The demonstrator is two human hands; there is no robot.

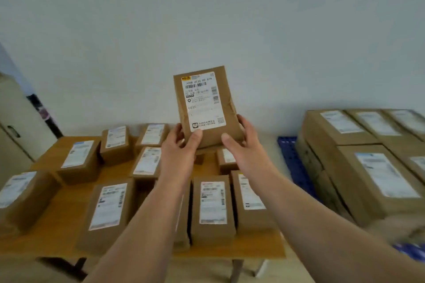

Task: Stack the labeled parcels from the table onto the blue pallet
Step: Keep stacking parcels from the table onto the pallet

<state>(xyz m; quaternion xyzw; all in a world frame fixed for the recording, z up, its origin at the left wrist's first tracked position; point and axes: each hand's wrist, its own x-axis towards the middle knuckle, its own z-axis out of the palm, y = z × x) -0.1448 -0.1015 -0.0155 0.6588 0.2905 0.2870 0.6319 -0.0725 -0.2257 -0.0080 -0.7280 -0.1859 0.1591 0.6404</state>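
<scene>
Both hands are on one small brown parcel (204, 108), held up on end above the far middle of the table (62, 204): left hand (181, 147) and right hand (241, 145) pinch its bottom corners, thumbs on the label face, fingers curled behind. Looks light and stiff-ish, though the wrap is creased, so I'd grip the side edges, not the slick label. Blue pallet (296, 165) is off to the right, already partly stacked.

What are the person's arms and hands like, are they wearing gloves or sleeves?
No gloves: both the left hand and the right hand are bare. Both forearms are uncovered as far as the bottom edge of the picture, so no sleeve shows. No watch, ring, bracelet or other marking can be seen on either wrist or hand.
</scene>
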